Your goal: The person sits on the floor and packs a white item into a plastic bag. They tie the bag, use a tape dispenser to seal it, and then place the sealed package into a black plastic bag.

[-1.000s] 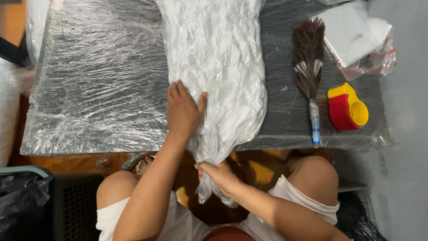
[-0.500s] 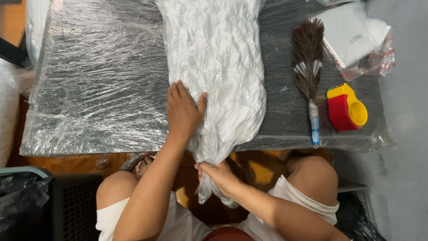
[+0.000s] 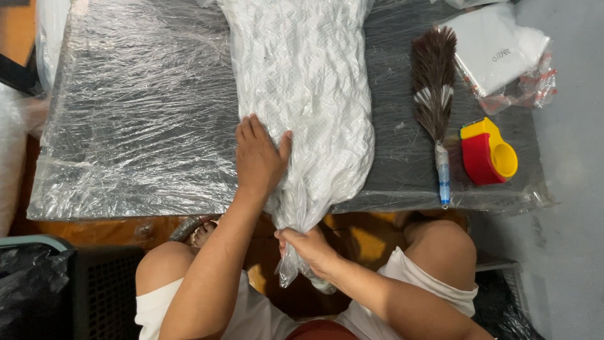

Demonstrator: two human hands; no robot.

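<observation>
A long clear plastic bag stuffed with white quilted fabric (image 3: 308, 94) lies lengthwise down the middle of a dark table wrapped in plastic film (image 3: 138, 126). My left hand (image 3: 258, 157) lies flat on the bag's near left side, fingers together, pressing it down. Below the table's front edge my right hand (image 3: 308, 249) is closed around the bag's gathered neck, which hangs off the edge with loose plastic trailing under the fist.
Right of the bag lie a brown feather duster (image 3: 434, 88) with a pale handle, a red and yellow tape dispenser (image 3: 487, 154), and bagged white folded items (image 3: 497, 50) at the far right corner. A black bin (image 3: 69, 286) stands at lower left. My knees are under the table edge.
</observation>
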